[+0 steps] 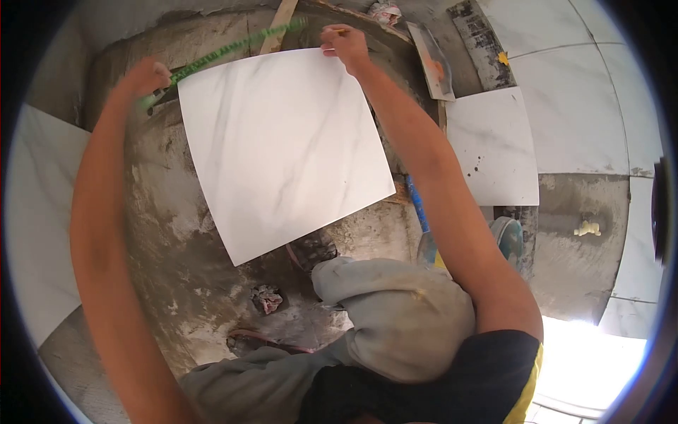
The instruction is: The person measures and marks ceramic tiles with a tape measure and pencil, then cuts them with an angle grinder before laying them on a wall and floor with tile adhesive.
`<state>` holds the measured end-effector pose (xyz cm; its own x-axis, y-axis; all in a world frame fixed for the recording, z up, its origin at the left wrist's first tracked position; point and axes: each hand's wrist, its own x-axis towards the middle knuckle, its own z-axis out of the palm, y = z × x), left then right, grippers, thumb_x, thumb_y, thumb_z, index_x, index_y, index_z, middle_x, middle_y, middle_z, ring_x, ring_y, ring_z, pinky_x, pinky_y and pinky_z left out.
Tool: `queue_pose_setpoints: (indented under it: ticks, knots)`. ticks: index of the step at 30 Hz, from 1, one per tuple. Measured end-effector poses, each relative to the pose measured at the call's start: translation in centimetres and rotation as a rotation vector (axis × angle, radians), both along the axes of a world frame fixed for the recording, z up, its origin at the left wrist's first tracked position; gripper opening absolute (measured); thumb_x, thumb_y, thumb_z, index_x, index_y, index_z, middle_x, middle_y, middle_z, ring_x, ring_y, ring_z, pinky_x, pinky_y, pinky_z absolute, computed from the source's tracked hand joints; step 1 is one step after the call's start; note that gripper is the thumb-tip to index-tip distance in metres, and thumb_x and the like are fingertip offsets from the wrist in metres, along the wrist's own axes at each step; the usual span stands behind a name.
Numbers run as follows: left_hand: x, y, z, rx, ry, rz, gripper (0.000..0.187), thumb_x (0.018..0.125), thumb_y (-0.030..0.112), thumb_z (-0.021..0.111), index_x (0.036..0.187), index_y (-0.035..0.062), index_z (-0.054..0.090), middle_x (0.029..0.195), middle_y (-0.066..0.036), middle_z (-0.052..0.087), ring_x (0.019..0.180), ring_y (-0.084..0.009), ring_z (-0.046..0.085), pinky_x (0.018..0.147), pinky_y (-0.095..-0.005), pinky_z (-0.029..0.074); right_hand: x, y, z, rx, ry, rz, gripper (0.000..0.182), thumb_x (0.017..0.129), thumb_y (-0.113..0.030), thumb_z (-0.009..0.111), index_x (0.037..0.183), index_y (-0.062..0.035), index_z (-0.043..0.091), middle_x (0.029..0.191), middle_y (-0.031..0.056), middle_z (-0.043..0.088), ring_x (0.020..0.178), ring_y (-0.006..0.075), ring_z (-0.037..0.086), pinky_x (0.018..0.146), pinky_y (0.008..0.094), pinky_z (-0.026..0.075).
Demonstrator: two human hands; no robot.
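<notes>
A large white marble-look tile (282,155) lies in front of me, tilted slightly in view. My left hand (150,76) is closed around the near end of a green tape measure (226,51), whose marked blade is blurred and runs along beyond the tile's far edge. At the tile's far right corner, my right hand (345,46) has its fingers pinched together. A small yellowish thing, perhaps a pencil, shows between them, too small to name surely.
A flat trowel (432,63) rests at the upper right beside a spotted white tile piece (494,148). A bucket (507,237) stands by my right arm. Crumpled scrap (267,299) sits in a floor hole. A wooden strip (279,27) lies behind the tile.
</notes>
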<state>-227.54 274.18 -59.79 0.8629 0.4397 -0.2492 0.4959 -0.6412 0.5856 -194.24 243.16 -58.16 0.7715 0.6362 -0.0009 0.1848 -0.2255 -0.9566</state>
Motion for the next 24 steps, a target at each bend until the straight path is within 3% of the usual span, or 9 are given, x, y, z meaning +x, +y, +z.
queue_pose_setpoints:
  ticks: [4, 5, 7, 11, 12, 13, 16, 18, 24]
  knots:
    - [-4.2, -0.7, 3.2, -0.837, -0.418, 0.396, 0.031, 0.091, 0.023, 0.062, 0.114, 0.0018, 0.066, 0.104, -0.007, 0.066, 0.092, -0.0176, 0.062, 0.084, -0.0316, 0.050, -1.1, -3.3, 1.5, 0.208, 0.124, -0.232, 0.021, 0.090, -0.008, 0.055, 0.107, 0.0012, 0.064, 0.092, 0.0148, 0.069, 0.066, 0.0172, 0.067, 0.059, 0.0305, 0.057]
    - [-4.6, -1.4, 3.8, -0.829, -0.403, 0.370, 0.031, 0.091, 0.023, 0.062, 0.114, 0.0018, 0.066, 0.104, -0.007, 0.066, 0.092, -0.0176, 0.062, 0.084, -0.0316, 0.050, -1.9, -4.1, 1.9, 0.234, 0.116, -0.219, 0.025, 0.089, -0.005, 0.052, 0.110, 0.0014, 0.063, 0.092, 0.0158, 0.069, 0.065, 0.0175, 0.066, 0.059, 0.0303, 0.056]
    - [-4.6, -2.7, 5.1, -1.289, -0.758, 0.537, 0.034, 0.099, 0.027, 0.054, 0.123, 0.0024, 0.060, 0.113, -0.009, 0.064, 0.098, -0.0214, 0.061, 0.091, -0.0349, 0.049, -4.1, -5.4, 3.4, 0.281, 0.092, -0.235, 0.029, 0.088, -0.003, 0.048, 0.114, 0.0016, 0.061, 0.093, 0.0168, 0.069, 0.065, 0.0179, 0.066, 0.059, 0.0301, 0.056]
    - [-2.3, -11.4, 8.5, -1.419, -1.055, 0.702, 0.036, 0.104, 0.024, 0.042, 0.131, 0.0020, 0.051, 0.120, -0.013, 0.061, 0.110, -0.0270, 0.058, 0.101, -0.0428, 0.045, -13.4, -6.3, 7.6, 0.242, -0.100, 0.193, 0.025, 0.095, -0.008, 0.047, 0.113, -0.0003, 0.063, 0.097, 0.0132, 0.070, 0.072, 0.0152, 0.066, 0.067, 0.0274, 0.055]
    - [-0.9, -12.4, 8.6, -1.454, -1.042, 0.635, 0.036, 0.104, 0.024, 0.042, 0.131, 0.0020, 0.051, 0.120, -0.013, 0.061, 0.110, -0.0270, 0.058, 0.101, -0.0428, 0.045, -16.6, -6.5, 9.1, 0.245, -0.163, 0.226, 0.025, 0.095, -0.013, 0.052, 0.115, -0.0005, 0.062, 0.102, 0.0111, 0.069, 0.080, 0.0168, 0.066, 0.070, 0.0299, 0.055]
    - [1.0, -14.0, 8.7, -1.509, -1.092, 0.608, 0.037, 0.105, 0.025, 0.040, 0.133, 0.0026, 0.050, 0.121, -0.014, 0.060, 0.112, -0.0276, 0.056, 0.103, -0.0434, 0.044, -17.8, -6.3, 9.0, 0.209, -0.510, 0.274, 0.030, 0.093, -0.017, 0.060, 0.119, -0.0012, 0.061, 0.108, 0.0117, 0.067, 0.088, 0.0214, 0.066, 0.074, 0.0326, 0.055]
    - [6.0, -23.6, 12.7, -1.700, -1.008, 0.453, 0.039, 0.106, 0.027, 0.035, 0.133, 0.0033, 0.049, 0.129, -0.014, 0.056, 0.121, -0.0292, 0.052, 0.107, -0.0445, 0.040, -24.6, -10.7, 16.9, 0.074, -0.823, 0.350, 0.070, 0.078, -0.043, 0.076, 0.125, 0.0052, 0.054, 0.119, 0.0242, 0.058, 0.101, 0.0346, 0.060, 0.092, 0.0443, 0.048]
    - [5.7, -30.3, 17.3, -1.614, -0.883, 0.259, 0.039, 0.105, 0.024, 0.034, 0.134, 0.0023, 0.049, 0.136, -0.013, 0.052, 0.126, -0.0289, 0.049, 0.109, -0.0438, 0.037, -25.7, -13.0, 17.4, -0.081, -0.971, 0.057, 0.079, 0.077, -0.048, 0.074, 0.132, 0.0035, 0.048, 0.117, 0.0250, 0.057, 0.106, 0.0378, 0.056, 0.094, 0.0471, 0.045]
    - [3.9, -43.1, 20.9, -1.609, -0.619, -0.180, 0.048, 0.103, 0.027, 0.039, 0.141, -0.0023, 0.042, 0.142, -0.014, 0.045, 0.131, -0.0274, 0.043, 0.112, -0.0405, 0.032, -27.4, -26.1, 20.4, -0.218, -0.809, -0.175, 0.081, 0.072, -0.041, 0.076, 0.135, -0.0007, 0.045, 0.109, 0.0254, 0.058, 0.101, 0.0407, 0.058, 0.090, 0.0446, 0.049]
